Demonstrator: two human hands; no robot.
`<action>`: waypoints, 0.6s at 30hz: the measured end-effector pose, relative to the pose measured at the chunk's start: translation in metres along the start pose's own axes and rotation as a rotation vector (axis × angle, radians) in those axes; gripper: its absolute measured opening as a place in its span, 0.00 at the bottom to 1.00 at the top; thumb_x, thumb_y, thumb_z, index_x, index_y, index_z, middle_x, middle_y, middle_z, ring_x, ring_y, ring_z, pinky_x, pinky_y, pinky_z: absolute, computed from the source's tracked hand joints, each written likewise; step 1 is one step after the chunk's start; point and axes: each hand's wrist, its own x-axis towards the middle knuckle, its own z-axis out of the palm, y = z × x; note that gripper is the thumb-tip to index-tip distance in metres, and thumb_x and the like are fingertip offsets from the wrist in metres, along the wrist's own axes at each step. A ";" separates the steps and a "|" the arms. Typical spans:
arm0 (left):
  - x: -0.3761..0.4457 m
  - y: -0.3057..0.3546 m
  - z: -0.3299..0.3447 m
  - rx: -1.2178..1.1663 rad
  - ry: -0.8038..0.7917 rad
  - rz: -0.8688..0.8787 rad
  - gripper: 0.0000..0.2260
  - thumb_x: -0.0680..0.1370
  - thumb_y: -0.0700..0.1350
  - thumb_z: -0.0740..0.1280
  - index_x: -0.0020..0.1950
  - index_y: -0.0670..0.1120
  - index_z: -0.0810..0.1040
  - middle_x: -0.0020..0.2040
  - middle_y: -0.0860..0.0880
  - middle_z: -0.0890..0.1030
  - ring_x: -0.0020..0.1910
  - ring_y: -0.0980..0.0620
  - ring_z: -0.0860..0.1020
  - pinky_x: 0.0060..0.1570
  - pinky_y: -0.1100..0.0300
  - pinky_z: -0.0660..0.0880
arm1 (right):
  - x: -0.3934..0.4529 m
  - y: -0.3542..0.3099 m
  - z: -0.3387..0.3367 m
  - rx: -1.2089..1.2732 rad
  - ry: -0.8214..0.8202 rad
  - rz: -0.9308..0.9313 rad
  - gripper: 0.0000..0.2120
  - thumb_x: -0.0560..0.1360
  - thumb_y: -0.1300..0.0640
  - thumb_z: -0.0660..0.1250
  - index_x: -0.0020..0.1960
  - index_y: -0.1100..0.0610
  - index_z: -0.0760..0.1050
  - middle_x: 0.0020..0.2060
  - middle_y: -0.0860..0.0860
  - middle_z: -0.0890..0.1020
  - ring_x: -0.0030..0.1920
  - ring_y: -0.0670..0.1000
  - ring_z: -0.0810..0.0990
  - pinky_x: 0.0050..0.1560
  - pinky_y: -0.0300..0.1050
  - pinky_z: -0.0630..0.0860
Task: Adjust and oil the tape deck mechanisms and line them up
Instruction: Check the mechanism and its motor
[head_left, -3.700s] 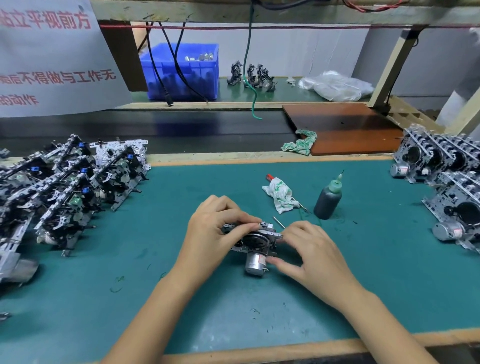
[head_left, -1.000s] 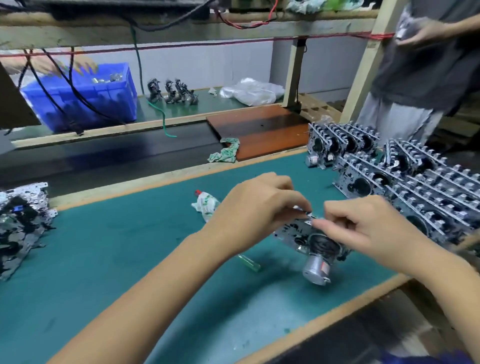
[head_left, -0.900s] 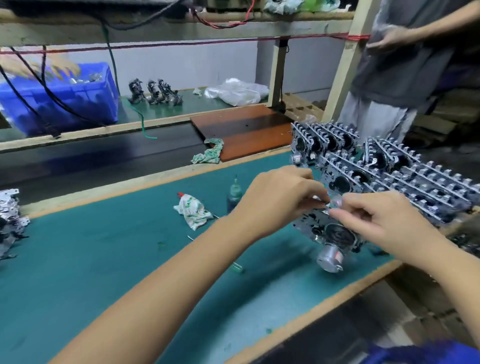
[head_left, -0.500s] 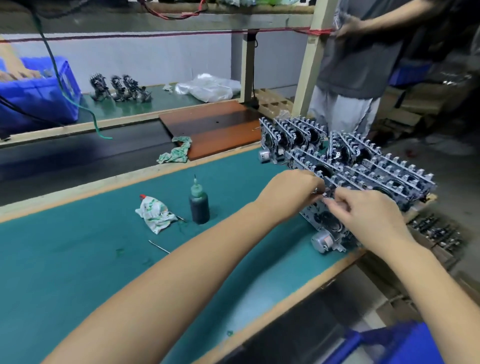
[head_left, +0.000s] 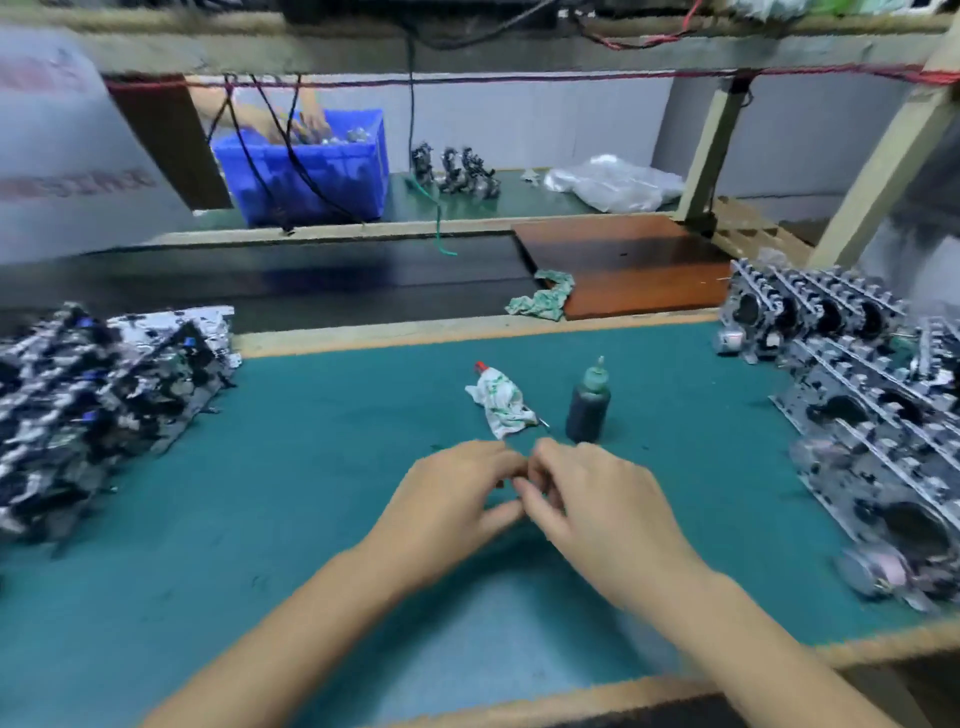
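My left hand (head_left: 452, 499) and my right hand (head_left: 602, 499) meet fingertip to fingertip low over the middle of the green mat (head_left: 311, 467). Both have curled fingers, and the blur hides whether anything small sits between them. No tape deck mechanism is in either hand. Lined-up mechanisms (head_left: 872, 431) stand in rows along the mat's right side. A pile of other mechanisms (head_left: 93, 395) lies at the left. A dark oil bottle (head_left: 588, 410) with a green nozzle stands just beyond my right hand.
A cloth-wrapped tube with a red cap (head_left: 498, 400) lies left of the bottle. Beyond the mat are a green rag (head_left: 543, 299), a brown board (head_left: 623, 260), a plastic bag (head_left: 613, 182) and a blue bin (head_left: 311, 166), with another person's hands (head_left: 306, 124) in it.
Both hands have let go of the mechanism, left it in the right-hand row, and come back to the mat's middle. The view has swung left.
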 end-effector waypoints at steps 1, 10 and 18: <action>-0.023 -0.016 -0.010 0.034 -0.004 -0.082 0.06 0.75 0.46 0.66 0.50 0.49 0.80 0.42 0.53 0.79 0.45 0.53 0.76 0.43 0.57 0.72 | 0.011 -0.021 0.014 0.036 -0.041 -0.086 0.09 0.79 0.45 0.56 0.44 0.49 0.66 0.40 0.45 0.73 0.49 0.50 0.73 0.38 0.44 0.61; -0.179 -0.097 -0.114 0.526 0.244 -0.552 0.13 0.63 0.42 0.81 0.45 0.44 0.83 0.37 0.49 0.81 0.36 0.46 0.81 0.30 0.53 0.79 | 0.094 -0.204 0.089 0.027 -0.040 -0.699 0.11 0.79 0.59 0.52 0.59 0.57 0.69 0.54 0.53 0.74 0.56 0.55 0.70 0.50 0.49 0.67; -0.179 -0.150 -0.159 0.568 0.331 -0.933 0.18 0.76 0.59 0.65 0.53 0.46 0.80 0.45 0.43 0.82 0.46 0.41 0.80 0.40 0.51 0.74 | 0.180 -0.273 0.107 -0.291 0.065 -0.936 0.14 0.79 0.59 0.53 0.63 0.53 0.68 0.59 0.49 0.75 0.63 0.52 0.69 0.55 0.45 0.66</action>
